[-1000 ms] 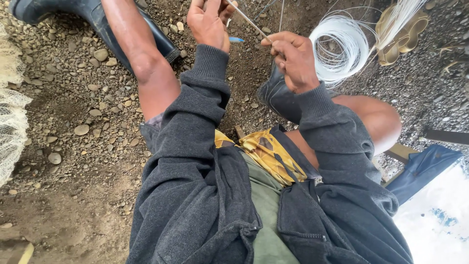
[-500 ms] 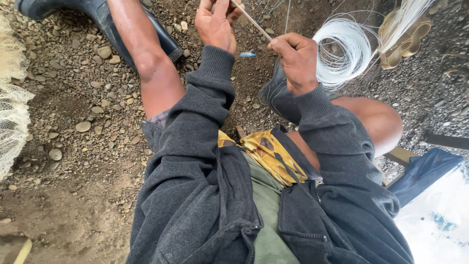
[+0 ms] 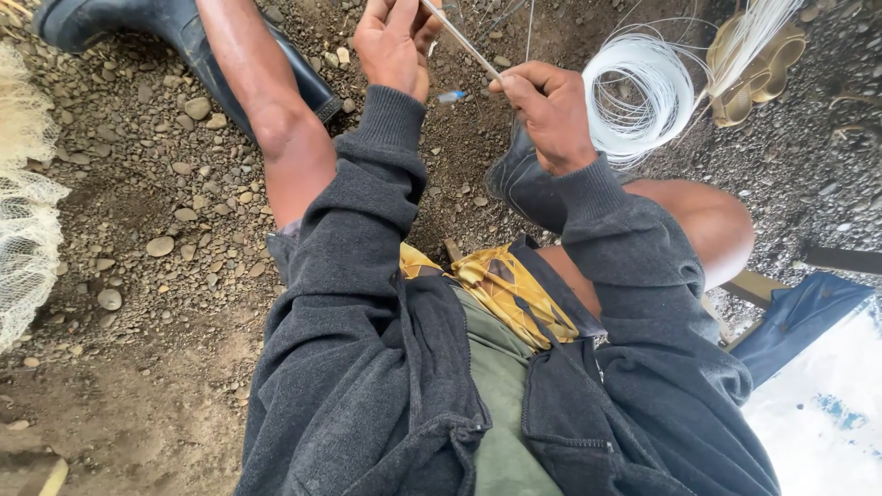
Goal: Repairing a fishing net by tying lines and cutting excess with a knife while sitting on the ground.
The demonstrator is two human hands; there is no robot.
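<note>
My left hand (image 3: 393, 41) is at the top of the head view, fingers closed around thin line and the upper end of a slim wooden stick (image 3: 464, 41). My right hand (image 3: 547, 110) pinches the lower end of that stick between thumb and fingers. Fine strands of fishing line (image 3: 514, 23) run up from both hands out of the frame. A coil of white line (image 3: 643, 92) lies on the ground just right of my right hand. Both arms wear dark grey sleeves.
The ground is dirt with pebbles (image 3: 161, 246). Black rubber boots (image 3: 184, 28) cover my feet. A pale net (image 3: 28, 211) lies at the left edge. A small blue object (image 3: 452, 95) lies between my hands. A tan sandal (image 3: 753, 73) sits top right, blue fabric (image 3: 799, 317) lower right.
Both hands have shifted slightly up and right in view while still holding the stick and line. The stick now angles from my left hand down to my right fingertips.
</note>
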